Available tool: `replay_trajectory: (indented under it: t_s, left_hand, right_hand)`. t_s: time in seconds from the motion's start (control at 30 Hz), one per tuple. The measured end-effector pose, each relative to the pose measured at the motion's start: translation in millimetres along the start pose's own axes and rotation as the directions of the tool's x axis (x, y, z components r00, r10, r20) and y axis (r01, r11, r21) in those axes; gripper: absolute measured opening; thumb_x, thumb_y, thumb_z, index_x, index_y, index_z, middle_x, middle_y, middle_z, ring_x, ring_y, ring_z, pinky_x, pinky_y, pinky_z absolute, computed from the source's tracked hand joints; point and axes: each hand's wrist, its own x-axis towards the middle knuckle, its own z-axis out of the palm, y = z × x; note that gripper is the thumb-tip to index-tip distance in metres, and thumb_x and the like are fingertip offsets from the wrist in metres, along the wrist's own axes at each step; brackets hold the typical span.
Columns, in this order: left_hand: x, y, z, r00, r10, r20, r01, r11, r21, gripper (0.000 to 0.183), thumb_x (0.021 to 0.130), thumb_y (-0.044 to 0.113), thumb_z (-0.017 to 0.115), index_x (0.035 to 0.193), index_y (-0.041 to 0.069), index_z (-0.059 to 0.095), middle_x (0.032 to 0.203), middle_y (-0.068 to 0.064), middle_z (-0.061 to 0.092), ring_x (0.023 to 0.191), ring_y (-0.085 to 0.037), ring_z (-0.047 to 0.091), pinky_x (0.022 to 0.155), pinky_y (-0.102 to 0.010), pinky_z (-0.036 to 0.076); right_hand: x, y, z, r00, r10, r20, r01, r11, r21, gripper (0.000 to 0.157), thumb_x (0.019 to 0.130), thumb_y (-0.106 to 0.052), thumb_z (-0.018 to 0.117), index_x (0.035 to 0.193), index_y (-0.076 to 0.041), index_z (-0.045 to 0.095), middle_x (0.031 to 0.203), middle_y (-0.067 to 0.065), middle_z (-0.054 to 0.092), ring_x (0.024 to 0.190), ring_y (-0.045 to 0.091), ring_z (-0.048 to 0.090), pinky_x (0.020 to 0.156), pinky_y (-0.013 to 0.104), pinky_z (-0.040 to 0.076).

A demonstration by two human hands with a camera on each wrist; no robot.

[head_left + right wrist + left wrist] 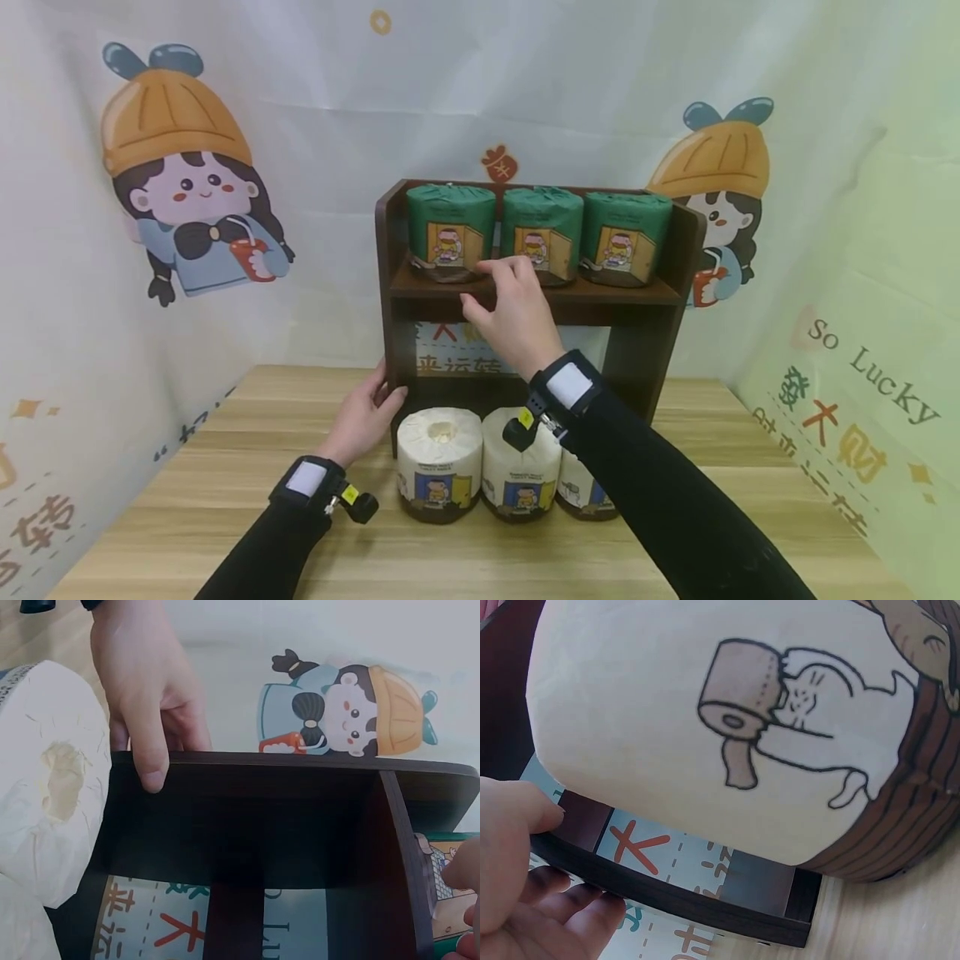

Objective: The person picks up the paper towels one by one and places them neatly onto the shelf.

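A dark brown two-tier shelf [397,333] stands on the table. My left hand [363,417] grips its left side panel low down, thumb on the inner face and fingers outside, as the left wrist view shows. My right hand [517,312] is raised before the upper board, thumb and forefinger apart with nothing between them. Its fingertips are close to the left and middle of three green-wrapped toilet rolls, the left [452,225], middle [551,212] and right [626,237], which stand upright in a row on the upper tier.
Three cream-wrapped toilet rolls stand in front of the shelf's lower part: left [438,454], middle [517,467] and right [587,492], the last partly hidden by my right forearm. The wood-grain table [247,450] is backed by a printed cloth [330,208].
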Motion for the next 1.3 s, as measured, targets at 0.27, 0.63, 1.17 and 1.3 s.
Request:
replay_trajectory:
  t_s: [0.27, 0.63, 1.17, 1.3]
  left_hand:
    - [0.8, 0.9, 0.9, 1.000, 0.008, 0.000, -0.008, 1.000, -0.017, 0.063, 0.103, 0.016, 0.057, 0.157, 0.016, 0.025, 0.150, -0.017, 0.035, 0.125, -0.029, 0.045, 0.100, -0.043, 0.046]
    - [3.8, 0.8, 3.6, 1.000, 0.006, 0.006, -0.006, 1.000, -0.015, 0.063, 0.103, 0.017, 0.056, 0.157, 0.024, 0.024, 0.150, -0.018, 0.035, 0.126, -0.028, 0.045, 0.099, -0.043, 0.047]
    - [-22.7, 40.4, -9.4, 0.984, -0.014, -0.179, -0.009, 0.991, -0.130, 0.058, 0.096, 0.011, 0.065, 0.144, -0.003, 0.036, 0.133, -0.020, 0.047, 0.118, -0.029, 0.049, 0.097, -0.042, 0.050]
    - [-38.1, 55.6, -11.9, 0.992, 0.016, -0.122, -0.033, 0.991, -0.131, 0.049, 0.095, 0.018, 0.069, 0.138, 0.005, 0.048, 0.129, -0.009, 0.055, 0.113, -0.020, 0.054, 0.090, -0.032, 0.054]
  right_hand:
    - [-10, 1, -5.1, 0.998, -0.056, -0.015, 0.057, 0.997, 0.045, 0.045, 0.091, -0.023, 0.074, 0.130, -0.004, 0.059, 0.120, 0.012, 0.047, 0.102, 0.020, 0.052, 0.080, 0.031, 0.055]
    - [-31, 10, -18.8, 0.997, -0.073, -0.033, 0.076, 0.993, 0.096, 0.044, 0.090, -0.021, 0.075, 0.128, -0.004, 0.060, 0.120, 0.011, 0.049, 0.106, 0.022, 0.051, 0.088, 0.039, 0.052]
    - [-71, 52, -37.5, 0.995, -0.027, -0.092, 0.038, 0.992, 0.123, 0.042, 0.088, -0.019, 0.078, 0.124, -0.005, 0.064, 0.114, 0.007, 0.056, 0.102, 0.018, 0.054, 0.084, 0.042, 0.054]
    - [-78, 70, -49.7, 0.987, 0.050, -0.151, -0.032, 0.992, 0.121, 0.040, 0.089, -0.019, 0.077, 0.124, -0.004, 0.065, 0.113, 0.009, 0.057, 0.099, 0.021, 0.056, 0.083, 0.044, 0.054]
